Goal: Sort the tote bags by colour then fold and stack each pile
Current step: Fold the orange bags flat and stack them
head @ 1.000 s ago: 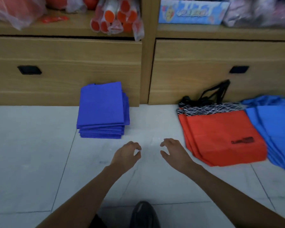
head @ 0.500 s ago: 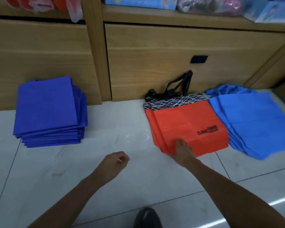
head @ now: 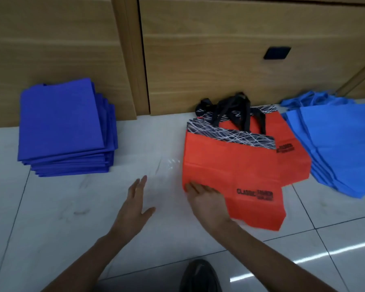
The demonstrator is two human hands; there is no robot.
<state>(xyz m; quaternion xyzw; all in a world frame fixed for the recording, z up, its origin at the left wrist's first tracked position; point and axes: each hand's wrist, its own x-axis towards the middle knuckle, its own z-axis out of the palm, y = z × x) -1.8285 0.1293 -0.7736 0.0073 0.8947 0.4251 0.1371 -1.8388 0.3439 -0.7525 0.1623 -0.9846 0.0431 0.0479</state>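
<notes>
Red bag [head: 230, 171] lies on floor [head: 51, 218], half off red pile [head: 295, 163], between blue stack [head: 61, 123] and light blue pile [head: 337, 144]. My right hand [head: 207, 202] pinches its near-left corner, thumb hidden. My left hand [head: 133, 205] flat, spread, holds nothing. Cloth looks light, limp, slippery. I'd grip both near corners.

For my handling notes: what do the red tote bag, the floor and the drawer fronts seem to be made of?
The red tote bag: probably non-woven fabric, matte, keeping sharp fold creases. The floor: glossy tiles, likely ceramic or stone, with grout lines and light reflections. The drawer fronts: wood or wood-look laminate, matte, with visible grain.
</notes>
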